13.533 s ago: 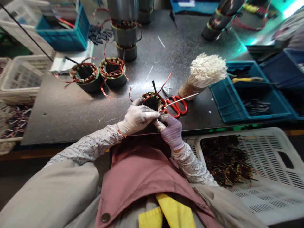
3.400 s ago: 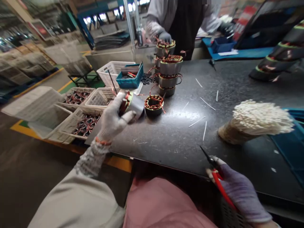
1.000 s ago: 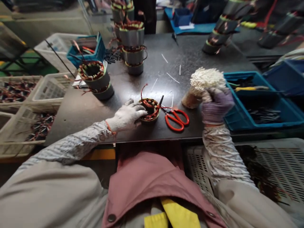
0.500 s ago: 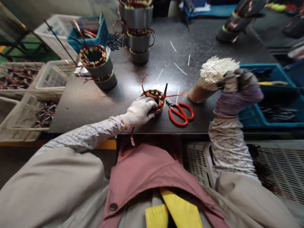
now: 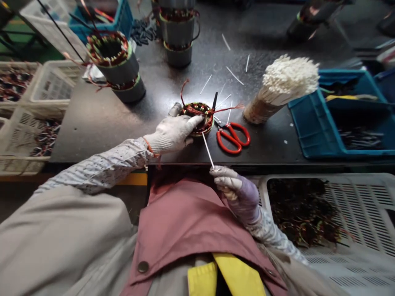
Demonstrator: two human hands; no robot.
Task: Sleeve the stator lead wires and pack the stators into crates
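Note:
My left hand [image 5: 174,130], in a white knit glove, grips a motor stator [image 5: 197,107] wound with copper wire, its thumb and fingers on the rim and into the bore. Reddish lead wires stick up and out to the right from the stator. My right hand [image 5: 230,183], gloved with a purple cuff, pinches a thin white cable tie [image 5: 208,150] near the table's front edge. The tie's far tip reaches the stator's near rim; whether it passes inside is hidden. Scissors with red handles [image 5: 233,139] lie just right of the stator, blades partly behind wires.
A bundle of white cable ties [image 5: 290,76] stands tilted at the right, beside blue bins [image 5: 330,135]. Stacked stators [image 5: 177,33] and another stator pair [image 5: 119,72] stand behind. Cut white pieces [image 5: 234,76] litter the table. White baskets [image 5: 58,82] sit left; a crate [image 5: 364,205] with stators is lower right.
My right hand has come from the cable tie bundle down and left to the table's front edge, now with one tie. My left hand stays on the stator, and the view has shifted slightly.

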